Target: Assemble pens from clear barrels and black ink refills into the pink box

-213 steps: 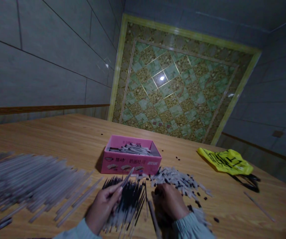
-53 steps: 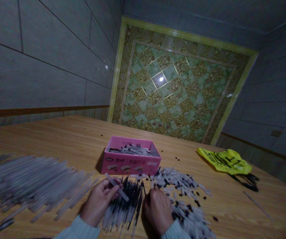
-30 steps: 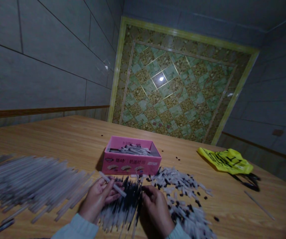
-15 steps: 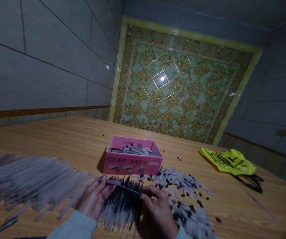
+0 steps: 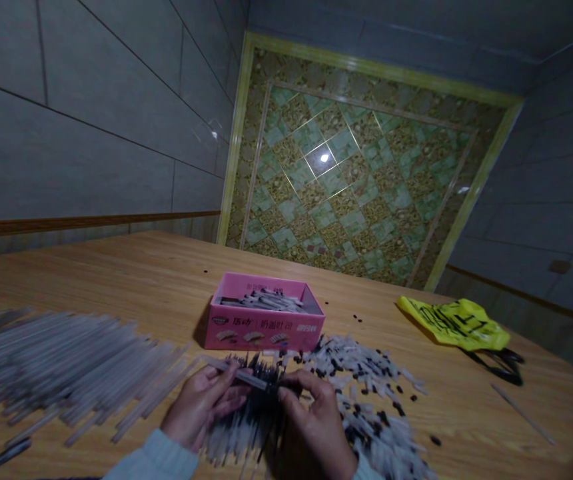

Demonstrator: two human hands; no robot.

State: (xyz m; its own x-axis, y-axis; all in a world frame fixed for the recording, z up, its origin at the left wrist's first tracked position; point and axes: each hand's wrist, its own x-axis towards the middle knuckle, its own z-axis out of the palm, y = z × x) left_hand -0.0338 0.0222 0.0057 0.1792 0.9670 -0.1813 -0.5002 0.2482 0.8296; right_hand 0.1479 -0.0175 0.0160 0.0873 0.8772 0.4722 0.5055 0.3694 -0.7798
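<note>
My left hand is closed on a translucent pen barrel, held slanting down to the right. The thumb and forefinger of my right hand pinch at the barrel's dark right end; what exactly they grip is too blurred to tell. Below both hands lies a bundle of pen refills with dark upper ends and pale lower parts. Just behind the hands stands an open pink box with assembled-looking pens in it.
Many clear pen barrels are spread on the wooden table at left. Small clear caps and black plugs lie heaped to the right. Further right are a yellow bag with black straps and a single thin tube.
My left hand has moved right, bringing the barrel closer to my right hand. The thin dark length seen between the hands has shortened; the barrel now reaches near my right fingertips.
</note>
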